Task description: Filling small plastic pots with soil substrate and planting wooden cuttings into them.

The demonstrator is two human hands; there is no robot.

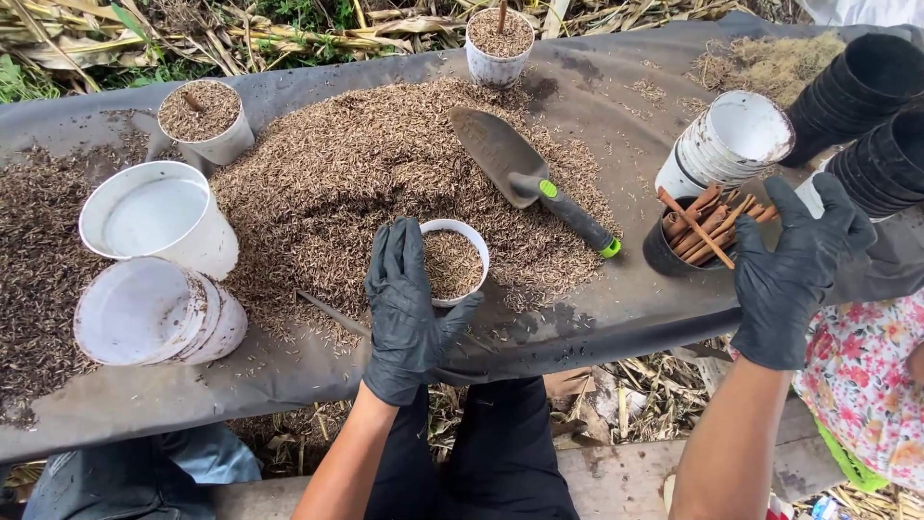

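My left hand (406, 310), in a black glove, wraps the side of a small white cup (455, 262) filled with brown husk mix; the cup stands at the near edge of a big husk pile (356, 178). My right hand (794, 260), also gloved in black, pinches a brown stick cutting (695, 228) just above a black pot (674, 252) packed with several such sticks. A trowel (527, 175) with a grey-and-green handle lies on the pile between my hands.
Black sheet (616, 318) covers the table. Empty white cups stand and lie at left (159, 221); filled cups with sticks at back (204, 120) (499, 43). White cup stack (729, 143) and black pot stacks (866, 106) at right. A person in floral cloth (861, 376) is at right.
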